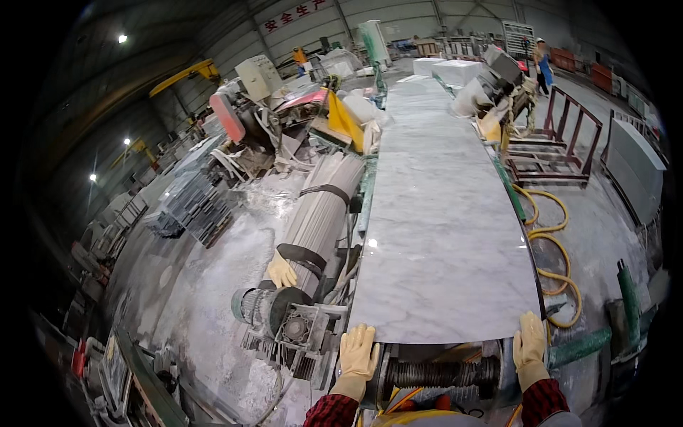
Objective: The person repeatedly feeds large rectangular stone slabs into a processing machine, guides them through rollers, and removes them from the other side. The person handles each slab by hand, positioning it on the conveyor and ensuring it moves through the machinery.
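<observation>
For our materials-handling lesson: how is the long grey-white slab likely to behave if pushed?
The slab is probably stiff and heavy, being broad and veined like stone. Its glossy face, reflecting lights, may feel slippery. Lying flat, it seems unlikely to roll.

Single row of four large red Chinese characters, legible as a wall sign, set on the pale grey panelled wall at the far end of the hall, high up near the upper edge, the line slanting upward to the right.
</observation>
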{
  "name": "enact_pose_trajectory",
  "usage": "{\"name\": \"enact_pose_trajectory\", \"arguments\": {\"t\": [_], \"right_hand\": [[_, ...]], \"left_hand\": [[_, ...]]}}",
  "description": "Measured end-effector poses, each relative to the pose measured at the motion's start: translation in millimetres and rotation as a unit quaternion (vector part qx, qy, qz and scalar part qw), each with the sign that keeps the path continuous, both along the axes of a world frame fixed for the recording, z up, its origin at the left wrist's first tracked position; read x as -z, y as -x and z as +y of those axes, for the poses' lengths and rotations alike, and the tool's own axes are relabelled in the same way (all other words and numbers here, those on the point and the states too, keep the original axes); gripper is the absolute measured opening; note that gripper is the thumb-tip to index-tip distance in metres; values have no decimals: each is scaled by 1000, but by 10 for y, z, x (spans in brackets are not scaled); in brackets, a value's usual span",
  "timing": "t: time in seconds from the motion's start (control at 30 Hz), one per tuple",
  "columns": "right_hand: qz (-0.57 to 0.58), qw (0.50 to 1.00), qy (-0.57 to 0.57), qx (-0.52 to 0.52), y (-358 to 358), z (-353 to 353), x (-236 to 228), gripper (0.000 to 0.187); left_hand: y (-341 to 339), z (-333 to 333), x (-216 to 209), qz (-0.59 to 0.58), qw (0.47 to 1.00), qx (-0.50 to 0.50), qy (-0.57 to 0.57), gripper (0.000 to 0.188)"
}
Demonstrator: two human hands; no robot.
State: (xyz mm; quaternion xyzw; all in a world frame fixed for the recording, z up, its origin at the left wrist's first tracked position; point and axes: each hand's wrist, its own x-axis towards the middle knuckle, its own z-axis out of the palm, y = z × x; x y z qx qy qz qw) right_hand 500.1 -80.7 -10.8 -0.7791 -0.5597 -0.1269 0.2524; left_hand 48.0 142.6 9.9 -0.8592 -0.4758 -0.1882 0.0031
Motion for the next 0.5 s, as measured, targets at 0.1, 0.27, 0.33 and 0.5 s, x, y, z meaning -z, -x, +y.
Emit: {"name": "enact_pose_trajectory", "arguments": {"t": [0.1, 0.27, 0.33, 0.5], "right_hand": [[-9, 1000, -14, -19, -23, 45, 81, 51], [-11, 1000, -13, -16, -27, 30, 46, 51], [-15, 1000, -19, -18, -24, 33, 27, 51], [-23, 999, -36, -25, 3, 12, 4, 49]], "left_hand": [[77, -49, -10, -2, 1000, -11, -13, 51], [34, -70, -97, -11, 1000, -1, -18, 51], [28, -73, -100, -10, 1000, -1, -22, 50], [33, -85, -119, -17, 999, 10, -41, 48]]}}
